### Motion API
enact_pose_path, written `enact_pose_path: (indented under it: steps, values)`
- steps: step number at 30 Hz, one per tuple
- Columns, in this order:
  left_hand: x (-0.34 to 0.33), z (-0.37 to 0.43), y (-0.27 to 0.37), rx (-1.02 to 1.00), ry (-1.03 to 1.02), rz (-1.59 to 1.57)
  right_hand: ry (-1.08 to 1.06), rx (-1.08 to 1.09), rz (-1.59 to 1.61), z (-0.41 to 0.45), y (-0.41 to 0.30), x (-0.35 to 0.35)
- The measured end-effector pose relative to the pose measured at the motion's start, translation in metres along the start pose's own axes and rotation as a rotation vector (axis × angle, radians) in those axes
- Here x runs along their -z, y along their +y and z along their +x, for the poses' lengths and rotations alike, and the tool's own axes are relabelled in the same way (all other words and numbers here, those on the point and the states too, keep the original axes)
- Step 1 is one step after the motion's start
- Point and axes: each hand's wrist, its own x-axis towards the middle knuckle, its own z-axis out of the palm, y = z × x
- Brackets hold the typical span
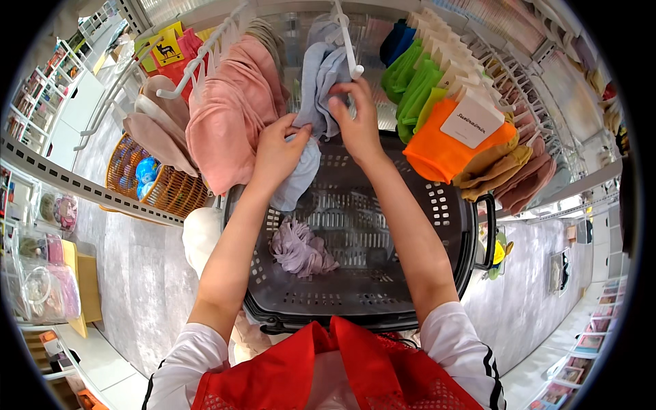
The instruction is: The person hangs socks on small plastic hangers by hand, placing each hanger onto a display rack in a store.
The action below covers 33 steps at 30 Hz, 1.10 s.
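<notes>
Several light blue-grey cloth items [322, 77], perhaps garments or hats, hang in a bunch from a white display hook [349, 48] straight ahead. My left hand [279, 151] grips the lower left of this cloth. A paler blue piece [300, 174] droops below its fingers over the basket. At the bunch's right edge, just under the hook tip, is my right hand [354, 118]. Its thumb and index finger are bent near the fabric, and whether they pinch it is unclear. Below both arms, a crumpled lilac cloth [302, 247] lies inside a black plastic shopping basket [359, 302].
Pink cloth items [225, 123] hang close on the left. Carded socks, an orange pair [456, 138] foremost, crowd the right. A wicker basket [164, 189] holds blue-wrapped items at lower left. Bare hook ends [166, 94] jut toward me. Grey floor [130, 266] shows on both sides.
</notes>
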Motion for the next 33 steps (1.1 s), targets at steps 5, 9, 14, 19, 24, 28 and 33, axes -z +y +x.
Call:
enact_pose_path:
  steps: [5,9,14,19,24,28,33]
  values:
    - [0.001,-0.002,-0.002,-0.016,0.009,0.118,0.261,-0.147,0.447,0.026,-0.018,-0.007]
    - [-0.002,-0.007,0.008,-0.049,0.072,0.091,0.275,-0.103,0.273,0.042,-0.021,-0.001]
    - [0.000,-0.008,0.022,0.040,0.146,0.301,0.402,-0.196,0.142,0.058,-0.023,0.008]
    - [0.004,-0.010,0.028,0.056,0.199,0.412,0.472,-0.120,0.044,0.072,-0.033,0.013]
    - [0.004,-0.009,0.030,0.083,0.220,0.372,0.488,-0.012,-0.109,0.086,-0.030,0.015]
    - [-0.001,-0.011,0.032,0.056,0.164,0.449,0.425,0.002,-0.211,0.090,-0.013,0.011]
    - [-0.005,-0.016,0.035,-0.079,0.179,0.598,0.276,-0.023,-0.132,0.088,-0.009,0.003]
